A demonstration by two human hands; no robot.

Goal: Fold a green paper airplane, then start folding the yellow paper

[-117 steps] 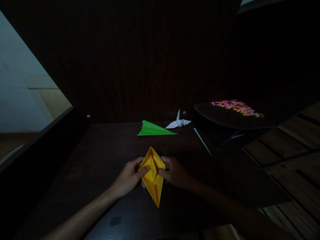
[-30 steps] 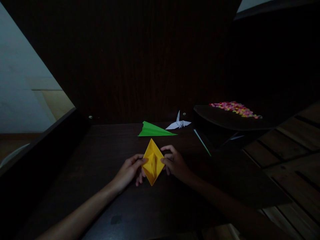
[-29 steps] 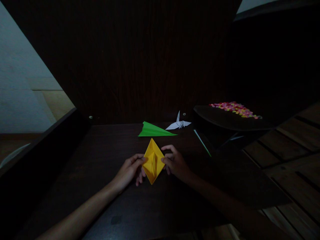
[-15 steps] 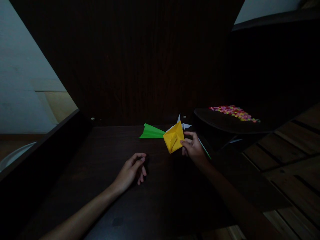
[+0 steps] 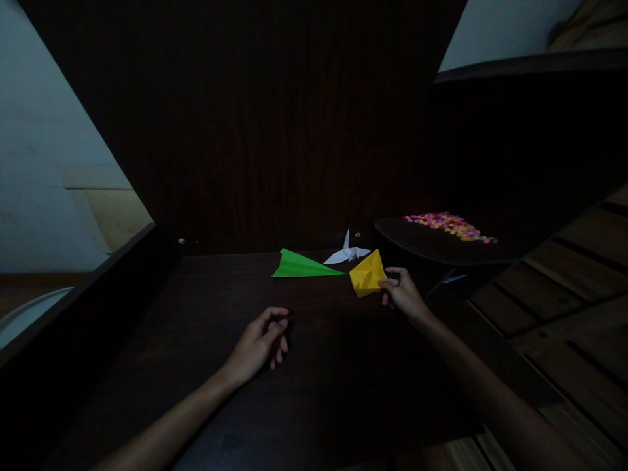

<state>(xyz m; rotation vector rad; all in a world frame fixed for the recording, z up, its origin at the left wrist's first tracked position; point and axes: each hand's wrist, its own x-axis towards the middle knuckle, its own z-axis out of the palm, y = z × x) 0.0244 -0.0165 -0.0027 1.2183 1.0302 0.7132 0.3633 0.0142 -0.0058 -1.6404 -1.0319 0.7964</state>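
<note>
Your right hand [image 5: 405, 296] pinches the yellow folded paper [image 5: 367, 273] by its near right corner, thumb and fingers closed on the edge, arm stretched forward and to the right across the dark counter [image 5: 314, 379]. The paper sits at the far right of the counter, just beside the white paper crane [image 5: 348, 252] and near the tip of the green paper plane [image 5: 299, 265]; hard to tell in this light whether its underside touches the counter or hangs just above it

To do this bit well: keep the pinch light so you don't crush the creases, lower it flat, and keep it clear of the crane's wing and the plane's tip so neither gets nudged. Watch the thin green strip near your right wrist, mostly hidden here

Your left hand [image 5: 258, 340] holds nothing: it rests on the counter near the middle, fingers loosely curled, palm down, forearm angled in from the lower left. Well apart from the yellow paper

Dark tray [image 5: 432, 241] with small colourful pieces [image 5: 449, 224] sits raised at the right, beyond your right hand
</note>
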